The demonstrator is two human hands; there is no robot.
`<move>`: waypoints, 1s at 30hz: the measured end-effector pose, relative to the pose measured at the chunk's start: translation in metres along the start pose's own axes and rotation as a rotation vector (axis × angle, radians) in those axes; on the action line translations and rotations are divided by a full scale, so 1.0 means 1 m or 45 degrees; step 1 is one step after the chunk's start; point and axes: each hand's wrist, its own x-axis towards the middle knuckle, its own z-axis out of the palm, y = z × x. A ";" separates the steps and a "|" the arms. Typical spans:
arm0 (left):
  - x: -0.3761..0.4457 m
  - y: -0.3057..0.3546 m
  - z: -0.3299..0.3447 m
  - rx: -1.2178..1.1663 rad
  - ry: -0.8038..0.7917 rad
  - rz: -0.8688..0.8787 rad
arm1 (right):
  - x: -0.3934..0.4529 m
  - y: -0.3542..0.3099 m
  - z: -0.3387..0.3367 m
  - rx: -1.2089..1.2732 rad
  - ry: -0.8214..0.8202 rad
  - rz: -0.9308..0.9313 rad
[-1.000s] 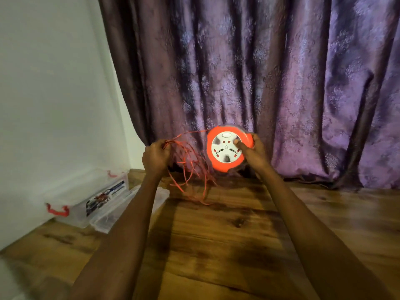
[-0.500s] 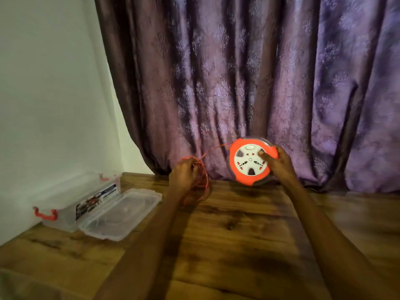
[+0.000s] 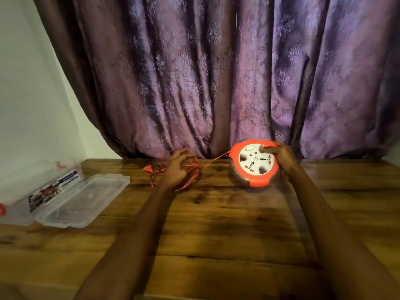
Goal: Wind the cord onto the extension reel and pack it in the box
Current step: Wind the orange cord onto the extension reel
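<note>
The round orange extension reel (image 3: 254,164) with a white socket face rests tilted on the far part of the wooden table (image 3: 216,224). My right hand (image 3: 279,158) grips its right edge, thumb on the white face. A thin orange cord (image 3: 190,172) runs from the reel's left side to a loose tangle lying on the table. My left hand (image 3: 176,169) is closed around that tangle. The cord's orange plug (image 3: 149,168) lies left of the hand. The clear plastic box (image 3: 41,189) stands open at the left.
The box's clear lid (image 3: 86,198) lies flat on the table beside the box. A purple curtain (image 3: 216,72) hangs right behind the table's far edge. A white wall (image 3: 32,94) stands at the left.
Both hands have come down from mid-air: the reel and the cord tangle now sit on the table. The view has shifted, with the hands further right.
</note>
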 end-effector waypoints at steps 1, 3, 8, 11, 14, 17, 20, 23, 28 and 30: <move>-0.001 -0.001 -0.004 -0.009 0.032 -0.015 | 0.001 0.002 0.000 -0.002 0.008 -0.008; -0.004 -0.004 -0.010 0.035 0.136 0.007 | 0.004 0.005 0.002 -0.021 0.034 -0.025; -0.011 -0.012 -0.015 0.118 0.261 0.133 | 0.008 0.005 0.019 -0.063 0.026 -0.089; -0.011 -0.008 -0.009 -0.011 0.157 0.139 | 0.008 0.001 0.023 -0.029 -0.003 -0.093; -0.005 -0.004 -0.004 -0.054 -0.146 0.053 | 0.006 0.000 0.021 -0.018 -0.015 -0.099; -0.002 -0.006 0.003 -0.012 -0.339 0.014 | 0.005 0.001 0.016 0.000 0.001 -0.093; -0.007 -0.008 0.010 0.108 -0.475 -0.029 | 0.002 0.002 0.010 0.020 0.049 -0.084; -0.010 -0.013 0.012 0.434 -0.494 -0.039 | -0.001 0.001 0.009 0.070 0.087 -0.084; -0.009 -0.020 -0.001 0.253 -0.410 -0.214 | -0.002 -0.002 0.018 0.058 0.191 -0.154; -0.008 -0.025 -0.015 0.192 -0.396 -0.291 | -0.001 -0.002 0.019 0.041 0.213 -0.173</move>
